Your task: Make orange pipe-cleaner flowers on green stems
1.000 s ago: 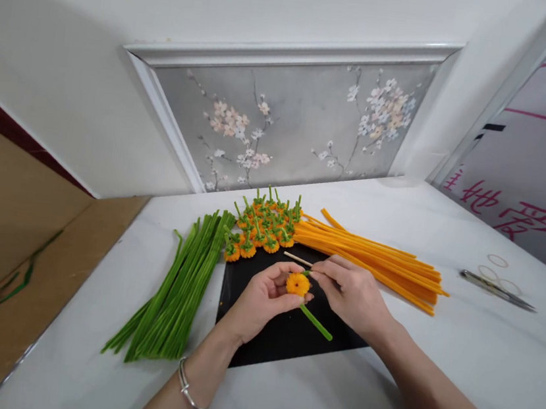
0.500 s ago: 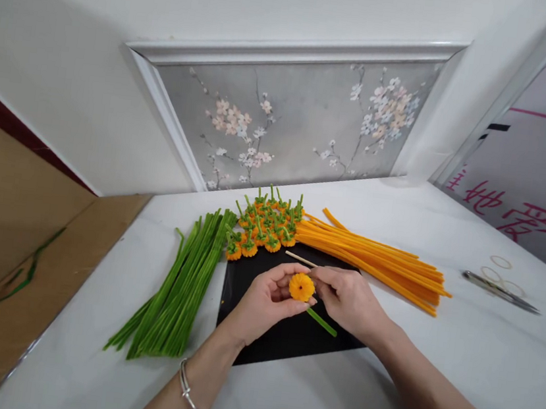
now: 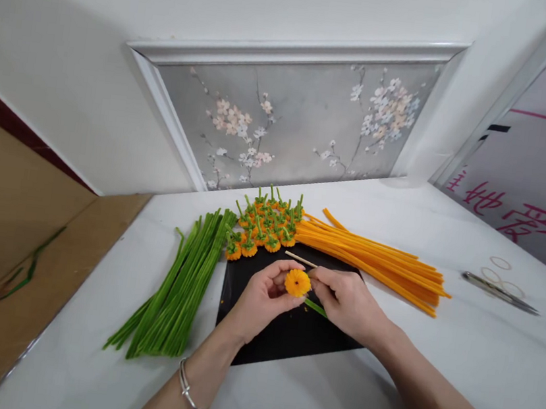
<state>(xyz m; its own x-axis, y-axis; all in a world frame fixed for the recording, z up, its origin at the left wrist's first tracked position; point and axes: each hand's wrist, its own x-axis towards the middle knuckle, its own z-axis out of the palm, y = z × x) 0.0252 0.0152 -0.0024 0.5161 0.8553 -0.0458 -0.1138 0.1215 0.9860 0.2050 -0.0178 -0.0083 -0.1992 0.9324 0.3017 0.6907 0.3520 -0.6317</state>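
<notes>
My left hand (image 3: 264,296) pinches a small orange pipe-cleaner flower (image 3: 298,283), its round ruffled face and dark centre turned toward me. My right hand (image 3: 348,300) is closed close against the flower's right side. A green pipe cleaner (image 3: 316,308) runs from below the flower to under the right hand, which appears to grip it; the fingertips are partly hidden. A thin pale stick (image 3: 300,258) shows just above, its right end hidden by the right hand. Beneath both hands lies a black mat (image 3: 255,348).
Finished orange flowers with green stems (image 3: 263,223) cluster behind the mat. A bundle of green pipe cleaners (image 3: 177,292) lies left, orange pipe cleaners (image 3: 371,253) right. Tweezers (image 3: 501,293) and rubber bands (image 3: 501,263) rest farther right. A cardboard box (image 3: 69,279) adjoins the table's left edge.
The flower has shifted slightly left and up and tilted a little. Less of the green pipe cleaner shows now, its end passing under the right hand.
</notes>
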